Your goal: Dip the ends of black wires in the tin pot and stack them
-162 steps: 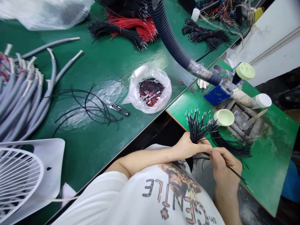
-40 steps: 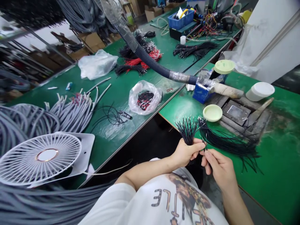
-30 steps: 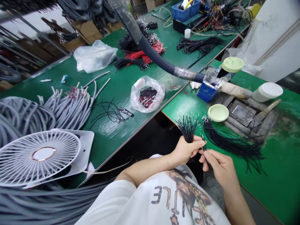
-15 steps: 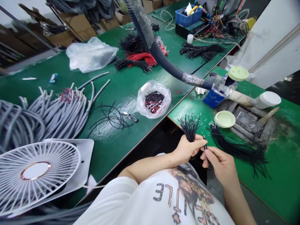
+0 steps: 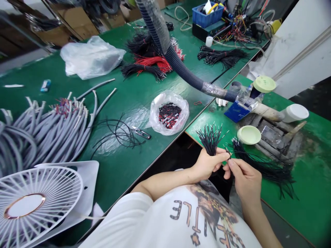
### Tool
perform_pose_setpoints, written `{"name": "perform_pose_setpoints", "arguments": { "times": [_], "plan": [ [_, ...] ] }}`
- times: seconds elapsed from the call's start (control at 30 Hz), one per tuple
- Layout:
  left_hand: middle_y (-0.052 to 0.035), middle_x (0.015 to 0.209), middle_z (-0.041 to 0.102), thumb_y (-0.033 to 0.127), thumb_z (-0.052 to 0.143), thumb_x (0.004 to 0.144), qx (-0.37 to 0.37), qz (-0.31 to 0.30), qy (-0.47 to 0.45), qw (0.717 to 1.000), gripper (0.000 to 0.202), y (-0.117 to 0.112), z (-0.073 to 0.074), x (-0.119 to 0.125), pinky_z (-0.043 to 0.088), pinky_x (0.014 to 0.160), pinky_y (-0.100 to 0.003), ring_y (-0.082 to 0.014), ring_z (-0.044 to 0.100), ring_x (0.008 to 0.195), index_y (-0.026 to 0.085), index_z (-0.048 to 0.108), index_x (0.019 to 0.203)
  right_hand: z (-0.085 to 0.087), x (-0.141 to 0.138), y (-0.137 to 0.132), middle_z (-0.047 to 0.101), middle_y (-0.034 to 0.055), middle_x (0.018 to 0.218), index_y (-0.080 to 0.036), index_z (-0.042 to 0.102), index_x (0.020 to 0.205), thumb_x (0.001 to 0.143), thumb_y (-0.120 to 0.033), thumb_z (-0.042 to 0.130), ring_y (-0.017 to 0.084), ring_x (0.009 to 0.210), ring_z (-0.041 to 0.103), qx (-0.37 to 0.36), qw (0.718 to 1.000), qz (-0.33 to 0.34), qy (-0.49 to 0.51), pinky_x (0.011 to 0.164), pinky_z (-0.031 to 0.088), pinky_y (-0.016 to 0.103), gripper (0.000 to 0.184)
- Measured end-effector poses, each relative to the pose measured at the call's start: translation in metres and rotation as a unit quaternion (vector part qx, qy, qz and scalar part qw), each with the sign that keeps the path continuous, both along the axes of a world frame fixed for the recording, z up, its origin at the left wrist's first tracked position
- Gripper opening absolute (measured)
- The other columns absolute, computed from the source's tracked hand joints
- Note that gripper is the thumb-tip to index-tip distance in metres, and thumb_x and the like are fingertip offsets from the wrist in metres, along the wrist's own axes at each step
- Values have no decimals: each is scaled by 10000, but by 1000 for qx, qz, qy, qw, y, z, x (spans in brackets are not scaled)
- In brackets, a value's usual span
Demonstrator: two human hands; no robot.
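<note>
My left hand (image 5: 207, 163) is closed around a bundle of thin black wires (image 5: 210, 137) whose stripped tips fan upward. My right hand (image 5: 244, 178) sits just right of it, thumb and forefinger pinching a single black wire (image 5: 228, 153) pulled from beside the bundle. A loose heap of the same black wires (image 5: 261, 165) lies on the green bench (image 5: 305, 193) right of my hands. A pale green lid (image 5: 249, 134) rests just beyond that heap.
A clear bag of small red and black parts (image 5: 169, 113), snips (image 5: 141, 132), loose black wires (image 5: 113, 132), grey cables (image 5: 49, 124) and a white fan (image 5: 36, 203) lie on the left table. A corrugated hose (image 5: 178, 65) runs to a grey solder block (image 5: 271, 132).
The camera has tilted slightly, shifting the scene. My hands stay together; the right one still pinches a wire beside the bundle held by the left.
</note>
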State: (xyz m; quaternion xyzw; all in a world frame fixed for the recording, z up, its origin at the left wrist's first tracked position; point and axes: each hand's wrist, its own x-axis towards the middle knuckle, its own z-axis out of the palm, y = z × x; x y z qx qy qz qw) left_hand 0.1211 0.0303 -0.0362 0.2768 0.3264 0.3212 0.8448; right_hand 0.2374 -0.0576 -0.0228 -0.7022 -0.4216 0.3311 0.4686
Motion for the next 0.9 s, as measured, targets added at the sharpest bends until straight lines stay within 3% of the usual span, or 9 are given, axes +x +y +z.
{"name": "perform_pose_setpoints", "arguments": {
  "times": [0.47,0.67,0.9],
  "plan": [
    [28,470,544,455,828,711,19,-20,-19,999,380,5,-1,-8,198,365,-202,-32,351,358,113,664,680,1,-5,11,628,-11,569,-181,717,757,934,-359,645,113,515,565,-9,1000,16,25,564,459,246,261],
    [38,469,522,454,824,721,25,-17,-15,999,385,6,-5,-7,211,372,-203,-37,364,373,126,637,650,0,-1,12,663,7,616,-179,744,809,927,-354,645,144,578,628,-13,999,34,40,603,498,265,233],
    [15,531,590,515,848,640,-8,-2,5,1000,436,7,-9,-3,226,366,-204,-46,384,384,122,688,738,-2,-1,13,628,1,598,-177,702,769,932,-372,638,124,529,575,-22,1000,6,10,545,465,245,262]
  ]
}}
